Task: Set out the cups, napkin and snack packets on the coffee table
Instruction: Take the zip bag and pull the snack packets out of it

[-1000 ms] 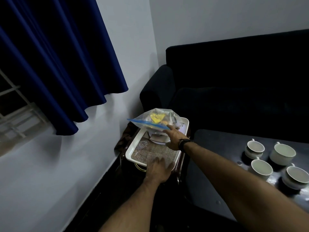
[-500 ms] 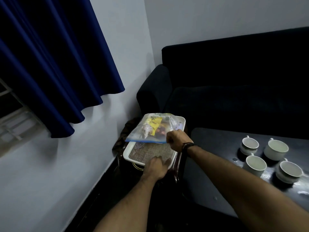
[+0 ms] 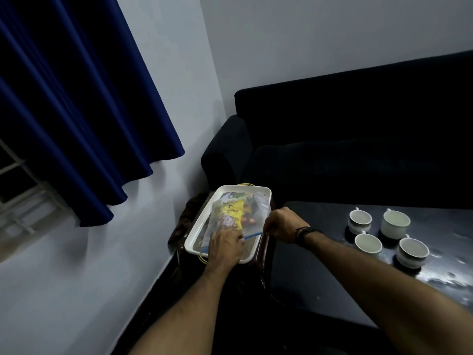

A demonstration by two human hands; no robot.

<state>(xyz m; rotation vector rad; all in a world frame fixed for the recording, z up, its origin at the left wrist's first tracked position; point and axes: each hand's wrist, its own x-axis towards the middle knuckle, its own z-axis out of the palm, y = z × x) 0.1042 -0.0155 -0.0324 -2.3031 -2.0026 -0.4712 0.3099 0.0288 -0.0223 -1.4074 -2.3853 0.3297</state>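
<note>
Both hands now pinch the blue zip edge of the clear snack bag [image 3: 238, 216]: left hand [image 3: 225, 245] has left the tray rim, right hand [image 3: 284, 225] holds the other end. Bag, previously lifted, lies lower over the white tray [image 3: 202, 226]. Four cups [image 3: 360, 220] stand on the tabletop [image 3: 320, 265], right of the tray.
</note>
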